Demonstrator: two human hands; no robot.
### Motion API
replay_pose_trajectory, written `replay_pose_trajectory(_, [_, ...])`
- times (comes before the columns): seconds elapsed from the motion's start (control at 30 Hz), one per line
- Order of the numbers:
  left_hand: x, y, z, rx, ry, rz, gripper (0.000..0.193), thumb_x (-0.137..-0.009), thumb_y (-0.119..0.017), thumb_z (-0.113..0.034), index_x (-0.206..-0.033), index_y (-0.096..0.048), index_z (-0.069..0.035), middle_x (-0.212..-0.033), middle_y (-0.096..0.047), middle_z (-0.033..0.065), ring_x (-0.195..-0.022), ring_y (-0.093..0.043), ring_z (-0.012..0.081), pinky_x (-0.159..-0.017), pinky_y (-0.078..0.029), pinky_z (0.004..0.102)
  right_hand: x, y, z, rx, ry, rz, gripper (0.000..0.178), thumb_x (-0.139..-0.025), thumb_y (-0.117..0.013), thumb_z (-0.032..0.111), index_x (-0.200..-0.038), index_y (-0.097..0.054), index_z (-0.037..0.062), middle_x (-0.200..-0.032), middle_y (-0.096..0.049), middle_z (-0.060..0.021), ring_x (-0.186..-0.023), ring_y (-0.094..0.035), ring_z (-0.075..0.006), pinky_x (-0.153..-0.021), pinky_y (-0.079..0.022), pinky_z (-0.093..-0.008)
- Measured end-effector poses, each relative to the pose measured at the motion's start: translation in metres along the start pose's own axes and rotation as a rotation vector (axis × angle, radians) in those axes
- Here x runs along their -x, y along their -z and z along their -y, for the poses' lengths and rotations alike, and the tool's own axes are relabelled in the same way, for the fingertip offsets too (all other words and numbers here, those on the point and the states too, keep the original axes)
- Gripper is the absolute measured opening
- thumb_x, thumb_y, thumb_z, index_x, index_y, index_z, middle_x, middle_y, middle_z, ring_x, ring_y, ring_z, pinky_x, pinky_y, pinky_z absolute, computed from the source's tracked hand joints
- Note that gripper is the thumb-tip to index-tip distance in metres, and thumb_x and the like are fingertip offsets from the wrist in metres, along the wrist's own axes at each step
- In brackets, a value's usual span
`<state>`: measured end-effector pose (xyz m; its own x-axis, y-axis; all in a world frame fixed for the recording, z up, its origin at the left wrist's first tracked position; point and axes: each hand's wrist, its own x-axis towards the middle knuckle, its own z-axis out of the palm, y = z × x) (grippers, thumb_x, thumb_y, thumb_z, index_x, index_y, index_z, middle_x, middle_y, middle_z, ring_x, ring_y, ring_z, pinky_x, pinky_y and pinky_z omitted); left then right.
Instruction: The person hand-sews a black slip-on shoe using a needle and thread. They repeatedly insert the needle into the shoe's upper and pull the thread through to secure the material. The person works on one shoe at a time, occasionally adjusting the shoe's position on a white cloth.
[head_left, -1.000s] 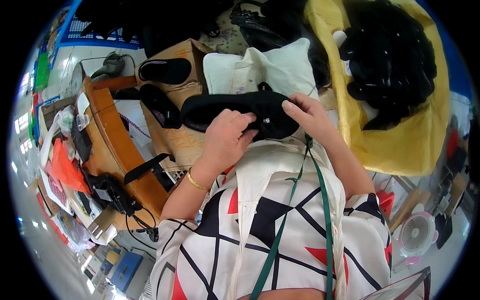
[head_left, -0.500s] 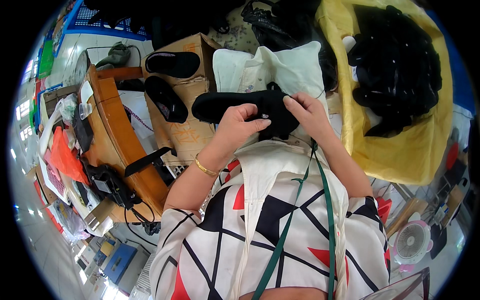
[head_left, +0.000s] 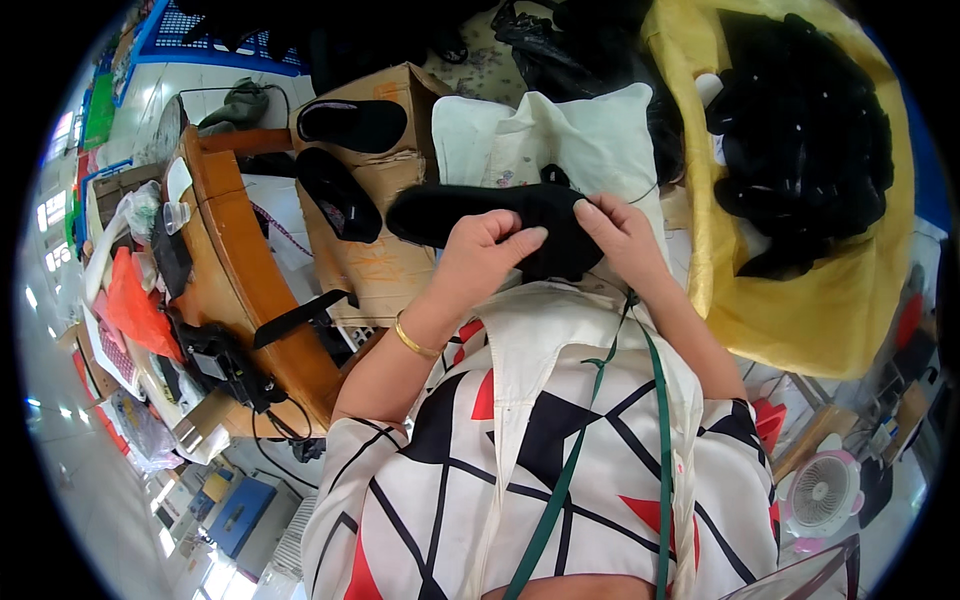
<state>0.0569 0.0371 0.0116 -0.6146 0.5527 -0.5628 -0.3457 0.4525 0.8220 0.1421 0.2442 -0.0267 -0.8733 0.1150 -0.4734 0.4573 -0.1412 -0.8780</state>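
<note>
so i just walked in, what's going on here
A person is handling a black shoe in front of their body, bare-handed. The right hand grips it at its right end, thumb on top, while the left hand is at its middle; whether those fingers are pinching it is hard to tell. Two more black shoes rest on a cardboard box to the left, and to the right an open yellow sack holds a pile of black items.

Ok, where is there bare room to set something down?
On the cardboard box, between the nearer loose black shoe, black strip and left forearm; also the near flap of the yellow sack. Crowded: the sack's black heap, and around the red plastic bag.
</note>
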Motion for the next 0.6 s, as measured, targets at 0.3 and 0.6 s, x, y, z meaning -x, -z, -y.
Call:
replay_pose_trajectory(0.3, [0.005,0.006,-0.007,0.59,0.112,-0.031,0.012,-0.093,-0.068,-0.012,-0.083,-0.067,-0.005,-0.079,-0.06,-0.0069,-0.073,-0.05,0.003,-0.071,-0.041,0.0209,-0.008,-0.006,0.031,0.042,0.009,0.0,0.045,-0.091,-0.068,0.041,-0.096,-0.068,-0.0036,-0.076,-0.059,0.001,-0.07,-0.049,-0.0067,-0.06,-0.042,-0.0238])
replay_pose_trajectory(0.6, [-0.008,-0.011,-0.011,-0.158,-0.308,-0.093,0.015,-0.09,-0.07,-0.017,-0.095,-0.067,-0.004,-0.094,-0.067,0.0031,-0.09,-0.06,0.015,-0.082,-0.047,0.029,-0.002,0.03,0.016,0.077,-0.103,0.035,0.038,-0.09,-0.069,0.034,-0.097,-0.069,-0.0033,-0.083,-0.063,0.0005,-0.076,-0.055,-0.0071,-0.07,-0.045,-0.0239])
